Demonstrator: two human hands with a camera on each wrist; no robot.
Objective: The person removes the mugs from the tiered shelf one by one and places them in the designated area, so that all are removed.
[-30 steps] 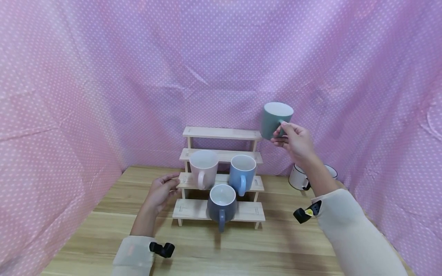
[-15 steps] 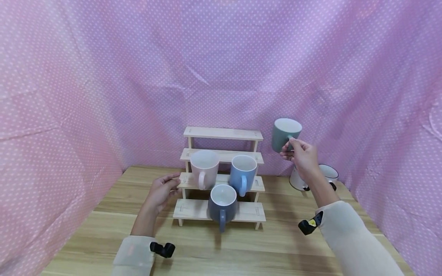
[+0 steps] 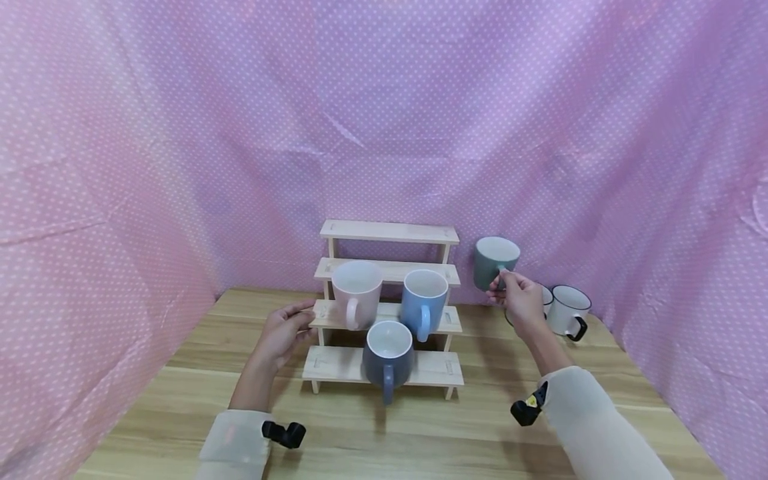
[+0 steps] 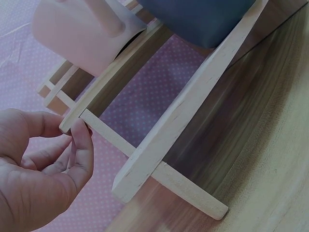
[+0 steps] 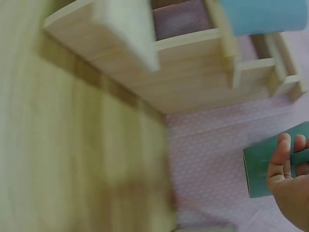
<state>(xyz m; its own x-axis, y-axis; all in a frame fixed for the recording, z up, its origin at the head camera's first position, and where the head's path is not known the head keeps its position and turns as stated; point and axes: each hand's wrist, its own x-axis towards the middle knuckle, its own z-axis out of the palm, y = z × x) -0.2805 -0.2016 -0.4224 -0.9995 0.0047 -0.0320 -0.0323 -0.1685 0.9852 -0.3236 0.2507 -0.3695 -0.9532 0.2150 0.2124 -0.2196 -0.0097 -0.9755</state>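
left hand (image 3: pixel 283 335), fingers nearly together, pinches the left end of the wooden stand (image 3: pixel 389 311); right hand (image 3: pixel 521 305), fingers curled, holds the green mug (image 3: pixel 487 268) by its handle (image 5: pixel 301 156), right of the stand.

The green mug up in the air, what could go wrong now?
The right hand holds the green mug up in the air, so it might slip and fall. If lowered, it could bump the white mugs near that hand. The left hand pinches the wooden stand; a tug could slide the gray mug.
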